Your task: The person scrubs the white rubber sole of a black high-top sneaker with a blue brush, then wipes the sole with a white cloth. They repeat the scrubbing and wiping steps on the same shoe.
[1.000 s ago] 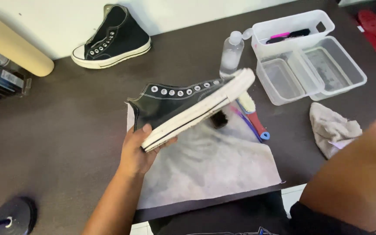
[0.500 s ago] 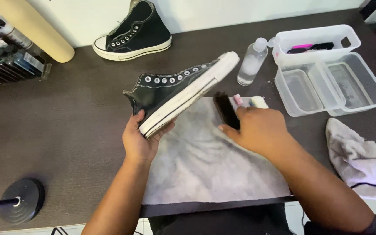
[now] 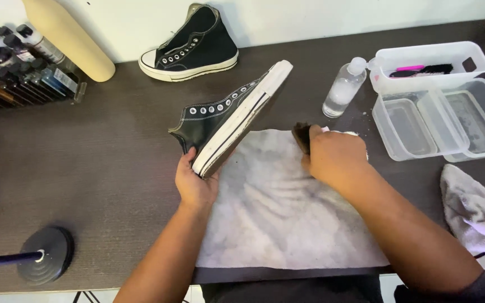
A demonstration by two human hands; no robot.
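Left hand [image 3: 195,185]: fingers wrapped round heel of black sneaker [image 3: 225,115], held tilted above desk [image 3: 85,168]. Right hand [image 3: 335,157]: clasped around dark brush [image 3: 302,136] over grey cloth [image 3: 276,207].

Left hand [image 3: 195,188] grips black sneaker [image 3: 225,115]; right hand [image 3: 335,157] clasps brush [image 3: 301,136].

Single head-worn view, steeply down, close over the dark table [image 3: 85,163]
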